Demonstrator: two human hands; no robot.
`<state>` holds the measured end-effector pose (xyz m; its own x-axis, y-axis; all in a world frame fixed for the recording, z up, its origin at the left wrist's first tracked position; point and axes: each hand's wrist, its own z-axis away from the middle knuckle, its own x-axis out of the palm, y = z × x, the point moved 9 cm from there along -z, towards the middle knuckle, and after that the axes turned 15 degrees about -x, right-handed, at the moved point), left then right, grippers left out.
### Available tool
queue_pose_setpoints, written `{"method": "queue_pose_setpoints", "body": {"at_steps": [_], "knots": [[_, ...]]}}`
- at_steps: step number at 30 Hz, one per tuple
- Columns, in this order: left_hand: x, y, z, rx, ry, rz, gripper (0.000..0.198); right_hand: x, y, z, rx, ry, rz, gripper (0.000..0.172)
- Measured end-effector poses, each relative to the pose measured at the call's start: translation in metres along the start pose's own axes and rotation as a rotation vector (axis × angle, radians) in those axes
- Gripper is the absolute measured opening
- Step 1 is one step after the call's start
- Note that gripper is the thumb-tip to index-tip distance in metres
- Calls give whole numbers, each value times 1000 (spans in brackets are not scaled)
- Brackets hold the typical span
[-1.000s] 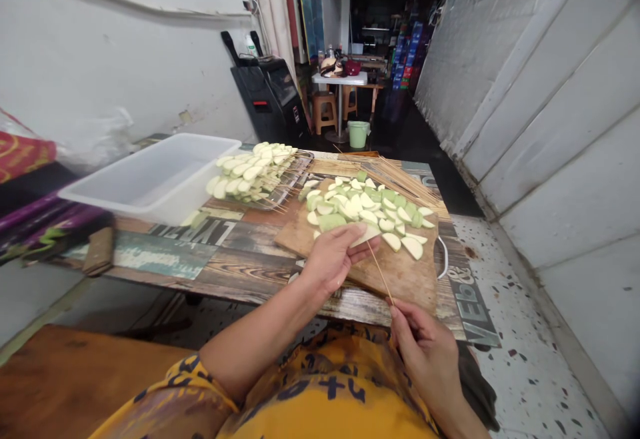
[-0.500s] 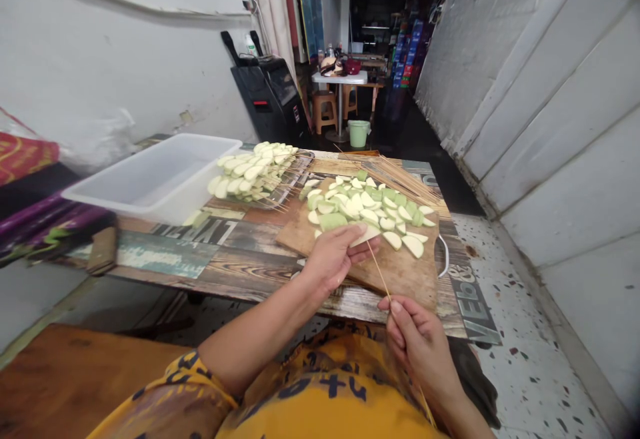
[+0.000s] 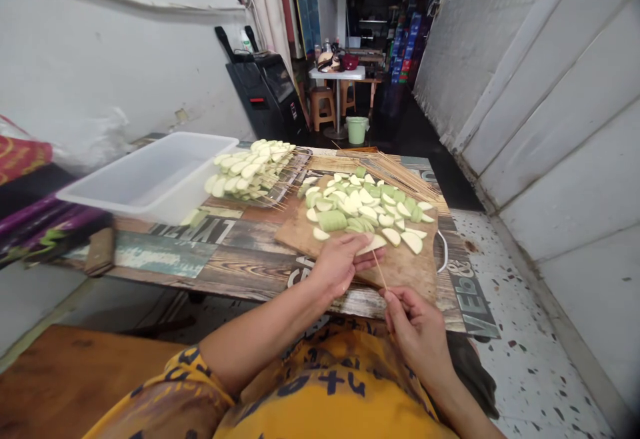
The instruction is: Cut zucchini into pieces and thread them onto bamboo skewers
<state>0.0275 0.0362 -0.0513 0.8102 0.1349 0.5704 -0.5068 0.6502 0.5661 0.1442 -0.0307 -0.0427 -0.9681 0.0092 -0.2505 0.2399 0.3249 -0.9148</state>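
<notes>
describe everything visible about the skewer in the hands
The thin pale wooden skewer is straight and bare, slanting up-left above the near part of the worn wooden cutting board. The right hand pinches its lower end; its upper tip meets the pale vegetable slice gripped by the left hand. Whether it has pierced is unclear.

Left wall (image 3: 100,46): white plaster, scuffed.
Right wall (image 3: 550,92): pale ridged panels.
Floor (image 3: 525,359): light speckled terrazzo.
Table (image 3: 165,252): plank-pattern top with printed lettering.
Black cabinet (image 3: 265,96): against the left wall, beside a pale curtain (image 3: 265,6).
Far passage: dim, with a small white table (image 3: 338,74), wooden stools (image 3: 324,106) and a green bucket (image 3: 357,130).
Light: even nearby.
</notes>
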Motion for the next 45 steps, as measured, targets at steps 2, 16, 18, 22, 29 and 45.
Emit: {"method": "queue_pose_setpoints", "body": {"at_steps": [2,16,18,22,29,45], "knots": [[2,-13,-1,-60,-7,-9,5,-1,3,-4,1,18,-12,28],[-14,24,23,520,158,-653,33,-15,23,4,169,120,-139,31],[-30,53,42,787,386,-912,28,-17,30,15,245,126,-177,32],[-19,71,42,1029,470,-1417,29,-4,44,36,356,113,-318,33],[4,59,5,1101,363,-1727,19,7,54,57,401,103,-463,36],[-27,65,-8,614,170,-867,19,-16,45,51,248,114,-158,45]]}}
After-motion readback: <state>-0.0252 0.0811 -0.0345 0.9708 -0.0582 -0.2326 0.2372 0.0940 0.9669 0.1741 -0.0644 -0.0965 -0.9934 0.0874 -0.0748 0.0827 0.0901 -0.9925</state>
